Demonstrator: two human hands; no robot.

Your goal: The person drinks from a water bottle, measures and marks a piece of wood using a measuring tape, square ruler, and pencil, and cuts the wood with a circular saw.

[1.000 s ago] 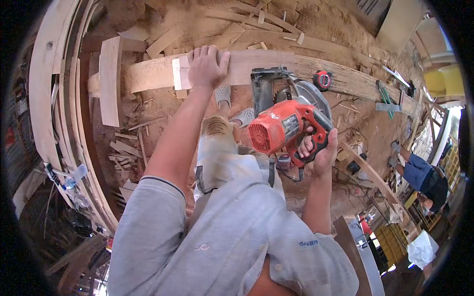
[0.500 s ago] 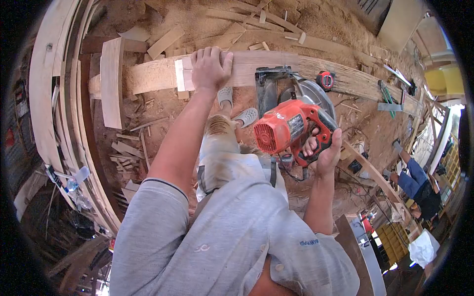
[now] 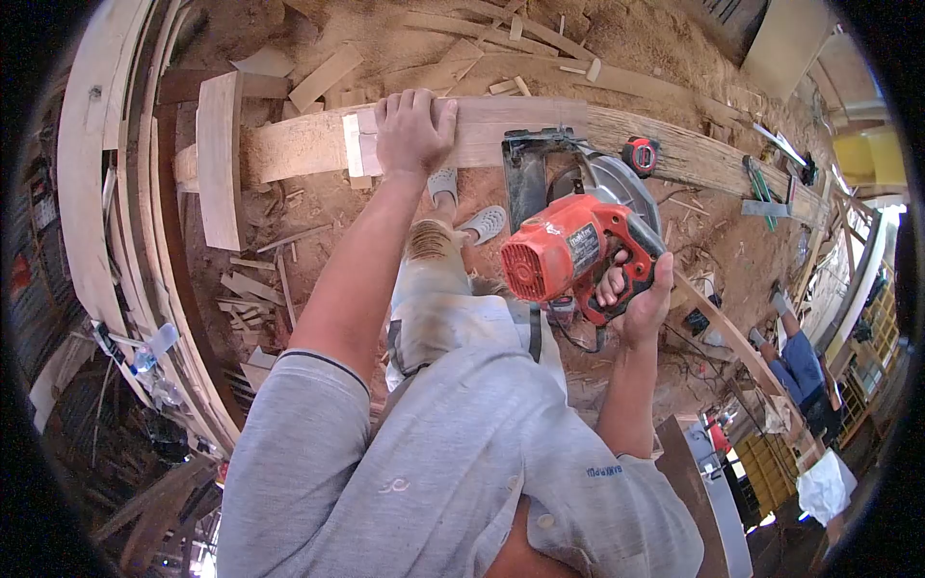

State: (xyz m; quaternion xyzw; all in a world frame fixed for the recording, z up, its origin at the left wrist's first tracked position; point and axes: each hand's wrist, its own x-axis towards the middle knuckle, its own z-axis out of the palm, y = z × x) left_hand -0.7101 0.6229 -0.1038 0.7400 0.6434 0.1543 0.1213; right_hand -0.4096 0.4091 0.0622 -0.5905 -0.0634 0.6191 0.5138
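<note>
My left hand lies on a reddish board near its pale-marked left end, fingers over the far edge and thumb apart. The board rests on a long rough plank. In my right hand is the rear handle of a red circular saw, fingers wrapped round it. The saw's dark base plate meets the board's near edge at the right; the blade is partly hidden by the guard. A red and black tape measure sits on the plank just right of the saw.
A short wood block lies across the plank's left part. Long boards stand at the left. A green-handled tool and metal square lie at the right. Another person is at the far right. Offcuts and sawdust cover the ground.
The saw in my right hand has shifted slightly right along the board. My left hand has also moved a little right. The other person at the far right has changed position.
</note>
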